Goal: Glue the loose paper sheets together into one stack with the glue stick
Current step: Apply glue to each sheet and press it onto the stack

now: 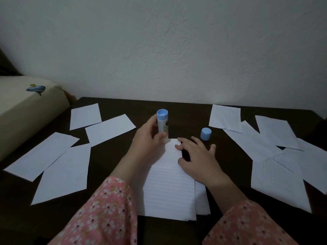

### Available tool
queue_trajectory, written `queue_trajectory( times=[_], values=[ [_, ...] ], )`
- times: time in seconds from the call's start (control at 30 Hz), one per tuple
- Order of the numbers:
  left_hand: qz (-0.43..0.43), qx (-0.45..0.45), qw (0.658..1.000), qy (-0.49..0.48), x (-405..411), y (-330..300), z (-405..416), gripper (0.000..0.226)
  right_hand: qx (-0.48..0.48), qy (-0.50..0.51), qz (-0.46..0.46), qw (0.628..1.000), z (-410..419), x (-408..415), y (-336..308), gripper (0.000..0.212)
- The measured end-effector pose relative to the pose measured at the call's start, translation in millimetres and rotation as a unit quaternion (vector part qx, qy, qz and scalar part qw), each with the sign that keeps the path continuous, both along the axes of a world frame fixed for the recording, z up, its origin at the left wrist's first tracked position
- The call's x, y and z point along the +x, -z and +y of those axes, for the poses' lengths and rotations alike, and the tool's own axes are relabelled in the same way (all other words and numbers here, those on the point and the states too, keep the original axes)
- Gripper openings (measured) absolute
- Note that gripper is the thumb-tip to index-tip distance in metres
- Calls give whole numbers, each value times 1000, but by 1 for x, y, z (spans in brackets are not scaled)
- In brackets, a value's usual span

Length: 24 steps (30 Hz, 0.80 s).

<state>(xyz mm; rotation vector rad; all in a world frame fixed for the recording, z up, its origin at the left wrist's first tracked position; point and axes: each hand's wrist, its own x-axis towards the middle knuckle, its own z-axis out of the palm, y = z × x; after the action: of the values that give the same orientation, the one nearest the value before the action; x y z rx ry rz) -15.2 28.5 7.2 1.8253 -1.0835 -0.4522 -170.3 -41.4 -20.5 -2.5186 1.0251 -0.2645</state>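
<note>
A: Head view: the left hand [150, 137] is wrapped round the glue stick [162, 123], fingers curled on the barrel, thumb across its front. The stick stands nearly upright, blue twist base up, glue end down at the far edge of the stack of lined sheets [168, 190].

B: And the right hand [196, 156]?

A: Flat, fingers spread, pressing the stack's far right corner onto the dark table [191, 114]. It pinches nothing. The blue cap [205, 133] stands just beyond its fingertips.

B: So which way must the glue go?

A: My guess: toward the person, along the top sheet's long axis, which runs from the far edge back to the body. The left hand sits right there; the right only anchors.

B: Loose sheets?

A: Scattered left [63, 172] and right [276, 179], well apart from the stack.
</note>
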Motion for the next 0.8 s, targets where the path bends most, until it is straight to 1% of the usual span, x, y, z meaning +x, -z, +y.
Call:
queue_trajectory(
  times=[0.1,0.23,0.37,0.53,0.8],
  values=[
    [9,-4,1000,9,1,1,4,60,5,8,-2,1000,0,1,0,38],
    [0,4,1000,3,9,0,12,62,4,16,-6,1000,1,2,0,36],
    [-47,33,998,6,27,-2,22,61,-2,18,-9,1000,3,2,-1,35],
    [-72,61,995,-18,46,-1,35,59,0,17,-11,1000,2,2,0,35],
    [-98,75,990,-62,56,-2,43,57,2,21,-6,1000,3,3,-2,36]
  ],
)
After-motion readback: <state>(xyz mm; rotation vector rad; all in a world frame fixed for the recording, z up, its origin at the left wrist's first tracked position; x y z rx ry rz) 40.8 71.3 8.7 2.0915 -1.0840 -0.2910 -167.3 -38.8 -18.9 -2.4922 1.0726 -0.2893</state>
